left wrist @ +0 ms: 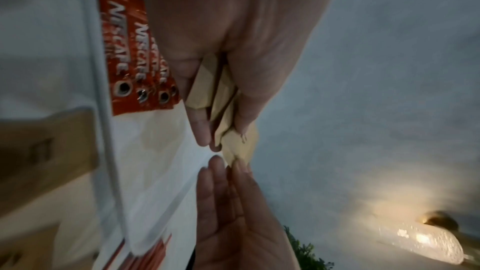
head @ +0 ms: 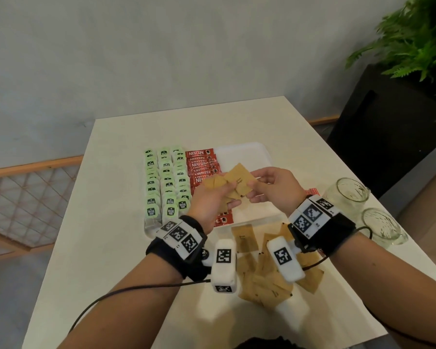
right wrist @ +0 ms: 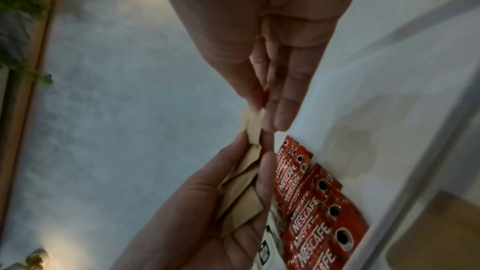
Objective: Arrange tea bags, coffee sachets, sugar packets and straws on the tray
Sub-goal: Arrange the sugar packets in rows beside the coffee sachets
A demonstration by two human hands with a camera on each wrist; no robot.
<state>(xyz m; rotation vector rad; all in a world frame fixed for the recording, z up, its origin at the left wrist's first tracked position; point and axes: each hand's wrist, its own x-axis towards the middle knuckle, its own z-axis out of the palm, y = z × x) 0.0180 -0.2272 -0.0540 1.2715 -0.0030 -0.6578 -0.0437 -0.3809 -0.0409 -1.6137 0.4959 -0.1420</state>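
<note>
A white tray (head: 247,152) on the table carries rows of green tea bags (head: 165,182) at its left and a column of red coffee sachets (head: 202,162) beside them. Above the tray my left hand (head: 212,200) grips a bunch of brown sugar packets (head: 233,185). My right hand (head: 269,185) pinches the end of one packet in that bunch. In the left wrist view the packets (left wrist: 221,100) sit between my thumb and fingers. In the right wrist view my right fingertips (right wrist: 280,118) pinch a packet's edge (right wrist: 70,122), with the coffee sachets (right wrist: 319,219) below.
More brown sugar packets (head: 264,280) lie loose on the table near me. Two empty glass jars (head: 347,192) stand at the right, with red-striped straws (head: 312,191) partly hidden behind my right wrist. A dark planter with a fern (head: 413,46) is at far right.
</note>
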